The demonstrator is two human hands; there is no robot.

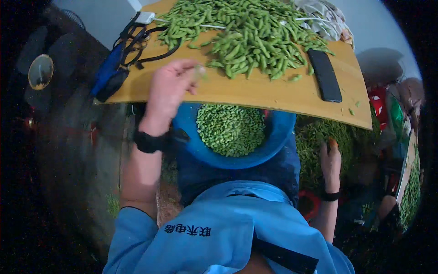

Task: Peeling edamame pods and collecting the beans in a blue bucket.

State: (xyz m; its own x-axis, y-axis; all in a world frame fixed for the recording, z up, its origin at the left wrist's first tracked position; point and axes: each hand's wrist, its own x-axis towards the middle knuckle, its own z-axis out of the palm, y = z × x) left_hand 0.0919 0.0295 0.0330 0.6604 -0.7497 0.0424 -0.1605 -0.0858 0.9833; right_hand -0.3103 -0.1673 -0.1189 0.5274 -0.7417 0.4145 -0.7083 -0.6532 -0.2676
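My left hand [172,80], with a black band on its wrist, is raised over the front of the wooden table. Its thumb and fingers pinch a small, blurred green soybean pod [201,72]. A heap of green soybean pods [253,44] lies just beyond it. Below the table edge, a blue plastic basin [232,162] rests on my lap, holding many shelled green beans [229,130]. My right hand [331,166] hangs low beside my right leg, above a green heap [313,137] on the floor. One fingertip looks orange; whether anything is in its fingers is unclear.
A black phone [325,76] lies on the wooden table [239,92], right of the pods. At left are a blue-and-black bag [111,73] with straps and a white power adapter [145,17]. A crumpled cloth [325,20] sits at the back right. The floor at left is dark.
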